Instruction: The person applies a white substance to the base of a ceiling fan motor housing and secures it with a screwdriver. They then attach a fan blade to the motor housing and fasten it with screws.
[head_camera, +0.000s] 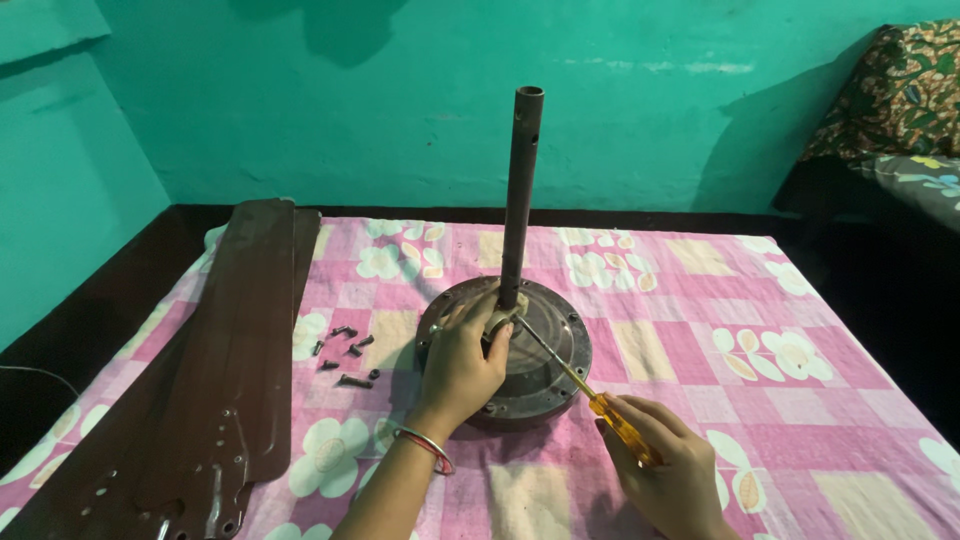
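Where teal walls meet pink floral cloth (700, 330), left hand (462, 362) fingers seemingly gripping fan motor (545, 345), right hand (672, 470) clasping screwdriver (585, 390)

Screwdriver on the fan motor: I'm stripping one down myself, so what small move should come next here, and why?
Probably turn the yellow-handled screwdriver in place. Its tip already sits at the base of the rod on the round fan motor; the right hand grips the handle and the left hand steadies the hub.
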